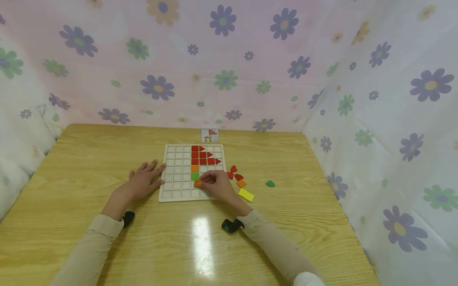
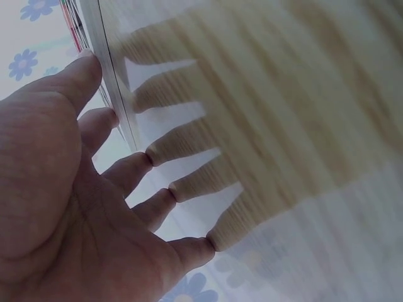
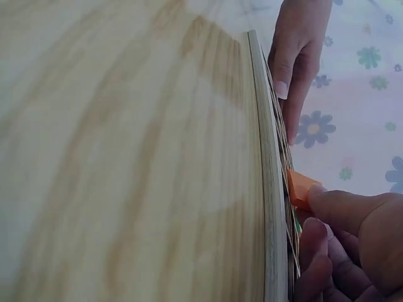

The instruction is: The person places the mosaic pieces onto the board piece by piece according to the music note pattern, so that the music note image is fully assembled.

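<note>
A pale wooden grid board point(image 1: 177, 187) lies on the table. Red squares and triangles point(image 1: 203, 155) fill parts of its top three rows, with an orange square point(image 1: 195, 169) and a green square point(image 1: 195, 176) below them in one column. Between thumb and fingers my right hand point(image 1: 217, 183) pinches another orange square point(image 3: 303, 189), held tilted just under the green one. My left hand point(image 1: 144, 182) spreads its fingers on the table, thumb and index fingertip touching the board's left edge; in the left wrist view the fingertips point(image 2: 196, 251) rest on the wood.
Right of the board lie red pieces point(image 1: 238, 177), an orange piece point(image 1: 241, 183) and a yellow rectangle point(image 1: 246, 194). Farther right is a green rounded piece point(image 1: 270, 183). A small pattern card point(image 1: 210, 135) sits behind the board. Flowered cloth point(image 1: 193, 79) hangs around the table.
</note>
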{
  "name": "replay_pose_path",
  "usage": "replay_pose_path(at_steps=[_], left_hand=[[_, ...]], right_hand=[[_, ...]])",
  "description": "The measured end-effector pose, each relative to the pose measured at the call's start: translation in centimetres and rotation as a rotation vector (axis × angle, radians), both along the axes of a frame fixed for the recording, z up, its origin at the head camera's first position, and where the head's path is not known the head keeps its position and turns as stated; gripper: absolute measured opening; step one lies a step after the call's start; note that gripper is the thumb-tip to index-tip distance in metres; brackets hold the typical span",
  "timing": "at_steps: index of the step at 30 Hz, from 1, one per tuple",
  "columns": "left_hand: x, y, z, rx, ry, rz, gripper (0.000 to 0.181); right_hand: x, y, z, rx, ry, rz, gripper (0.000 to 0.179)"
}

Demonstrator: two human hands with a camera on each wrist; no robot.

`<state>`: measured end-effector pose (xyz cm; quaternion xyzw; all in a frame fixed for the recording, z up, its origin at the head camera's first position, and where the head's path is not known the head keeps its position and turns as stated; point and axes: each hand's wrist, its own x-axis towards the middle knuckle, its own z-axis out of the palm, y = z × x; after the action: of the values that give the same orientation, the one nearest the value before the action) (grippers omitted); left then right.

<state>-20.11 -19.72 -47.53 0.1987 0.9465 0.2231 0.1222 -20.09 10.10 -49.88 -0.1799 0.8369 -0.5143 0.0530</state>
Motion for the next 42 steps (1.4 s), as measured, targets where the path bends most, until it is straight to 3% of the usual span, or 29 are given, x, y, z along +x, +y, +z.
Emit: replay_pose_path(at_steps=[10,19,42], left_hand=[[-0.1,0.0,0.0,-0.002,-0.012,0.003,0.064],[-0.1,0.0,0.0,0.007,-0.015,0.005,0.064],[0.1,0.1,0.4,0.0,-0.009,0.004,0.064]], right_hand=[[-0.4,-1.1,-0.1,0.107,0.02,-0.042,0.007],[-0.5,-1.1,-0.3,0.124,0.041,-0.049,0.008],[-0.4,-1.3,-0.1,0.17,-0.003,-0.076,0.008]])
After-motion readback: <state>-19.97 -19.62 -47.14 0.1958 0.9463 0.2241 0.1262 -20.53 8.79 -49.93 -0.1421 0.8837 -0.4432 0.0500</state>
